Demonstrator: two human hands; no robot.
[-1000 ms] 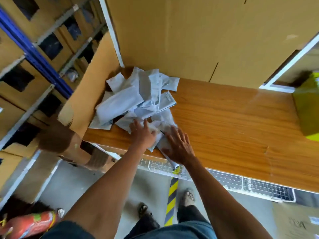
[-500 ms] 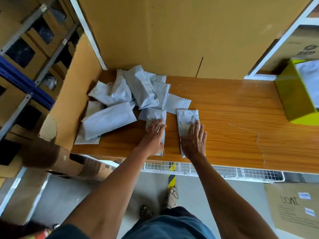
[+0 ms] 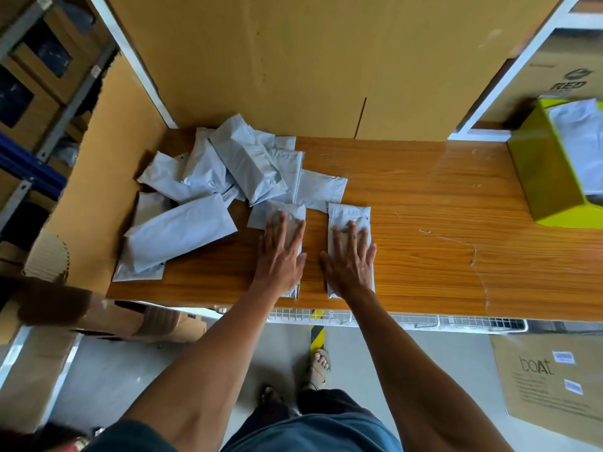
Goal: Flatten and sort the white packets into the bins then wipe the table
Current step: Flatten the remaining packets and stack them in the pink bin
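Note:
A heap of white packets (image 3: 228, 177) lies at the left back of the wooden table (image 3: 440, 249). Two packets lie apart from it near the front edge. My left hand (image 3: 282, 252) rests flat, fingers spread, on the left packet (image 3: 287, 212). My right hand (image 3: 350, 259) presses flat on the right packet (image 3: 348, 213). Neither hand grips anything. A yellow-green bin (image 3: 548, 177) at the far right holds white packets (image 3: 580, 141).
Cardboard sheets (image 3: 293, 60) wall the table at the back and left. A white wire rack (image 3: 424, 321) runs under the front edge. A printed cardboard box (image 3: 548, 386) stands on the floor at the right. Shelving with boxes (image 3: 39, 93) is on the left.
Both hands drew two packets out of the heap toward the front edge and laid them side by side. The hands now lie flatter on them. The view shifted right, showing the bin.

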